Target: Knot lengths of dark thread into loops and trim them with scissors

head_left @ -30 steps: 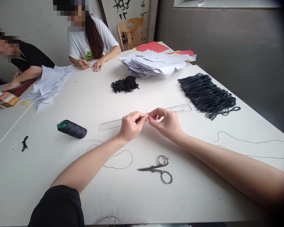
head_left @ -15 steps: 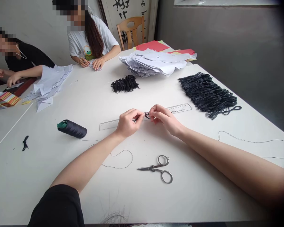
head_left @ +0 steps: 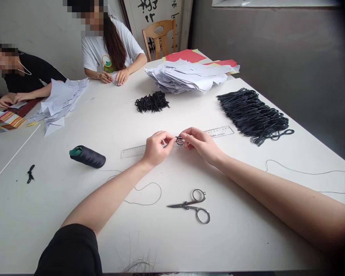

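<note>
Between my two hands is a small looped black cord [head_left: 179,141]. My left hand [head_left: 158,147] pinches one side of it between thumb and forefinger. On the other side my right hand [head_left: 199,142] is closed on the cord with thumb and fingertips. Both hands are just over a clear ruler [head_left: 221,132] that lies slantwise on the white table [head_left: 126,234], its middle hidden behind them. Metal scissors [head_left: 189,206] rest nearer to me, blades slightly apart or together, I cannot tell. Left of my left hand lies a spool of dark thread [head_left: 87,156] with loose thread trailing from it.
A large bundle of black cords [head_left: 253,115] lies at the right, and a smaller black bundle [head_left: 151,102] farther back. Behind it is a stack of white paper [head_left: 186,76]. A short black cord knot [head_left: 30,174] lies far left. Two people [head_left: 112,50] handle paper across the table.
My right fingers have shifted slightly on the cord, and its loop now hangs rounder between my hands. At the far left, a person's hands have come together over paper.
</note>
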Demonstrator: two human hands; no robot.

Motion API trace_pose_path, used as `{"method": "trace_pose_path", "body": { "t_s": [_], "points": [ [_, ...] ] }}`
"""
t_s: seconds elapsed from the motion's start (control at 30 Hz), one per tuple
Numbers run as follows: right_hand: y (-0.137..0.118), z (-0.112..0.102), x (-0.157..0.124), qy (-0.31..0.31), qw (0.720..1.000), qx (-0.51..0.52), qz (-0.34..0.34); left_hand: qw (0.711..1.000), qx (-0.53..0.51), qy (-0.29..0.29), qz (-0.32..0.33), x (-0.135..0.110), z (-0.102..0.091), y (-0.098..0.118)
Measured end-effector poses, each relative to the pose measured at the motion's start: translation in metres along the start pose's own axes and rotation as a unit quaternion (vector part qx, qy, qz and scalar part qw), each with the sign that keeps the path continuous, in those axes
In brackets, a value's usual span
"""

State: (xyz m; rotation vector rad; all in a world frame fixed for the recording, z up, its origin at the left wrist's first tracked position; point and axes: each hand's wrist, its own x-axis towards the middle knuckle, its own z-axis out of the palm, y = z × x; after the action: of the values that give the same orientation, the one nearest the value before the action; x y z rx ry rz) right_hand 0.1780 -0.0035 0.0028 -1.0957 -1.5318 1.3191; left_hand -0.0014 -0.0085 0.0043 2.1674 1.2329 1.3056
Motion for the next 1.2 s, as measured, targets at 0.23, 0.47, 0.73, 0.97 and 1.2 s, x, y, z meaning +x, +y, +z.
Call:
{"method": "trace_pose_path", "body": {
  "t_s": [0.23,0.47,0.73,0.97,1.2],
  "points": [
    [-0.0012,0.0007,-0.0001,0.01,0.999,-0.034,-0.029,0.981,-0.161,-0.042,-0.098,-0.0019,0.0018,0.0033],
    [-0.0003,0.0026,0.0006,-0.007,0.998,0.057,-0.035,0.891,-0.364,-0.108,-0.25,-0.0001,0.0038,-0.0004],
    [0.0025,0.0004,0.0011,0.01,0.998,0.043,-0.036,0.869,-0.389,-0.047,-0.302,0.0035,0.0045,0.001],
    [0.001,-0.0014,0.0019,0.031,0.998,0.034,-0.04,0.872,-0.38,-0.025,-0.306,0.002,0.008,-0.0042],
    [-0.0008,0.0004,0.0015,0.056,0.997,0.036,-0.038,0.877,-0.372,-0.023,-0.304,0.0014,0.0056,-0.0029]
  ]
}}
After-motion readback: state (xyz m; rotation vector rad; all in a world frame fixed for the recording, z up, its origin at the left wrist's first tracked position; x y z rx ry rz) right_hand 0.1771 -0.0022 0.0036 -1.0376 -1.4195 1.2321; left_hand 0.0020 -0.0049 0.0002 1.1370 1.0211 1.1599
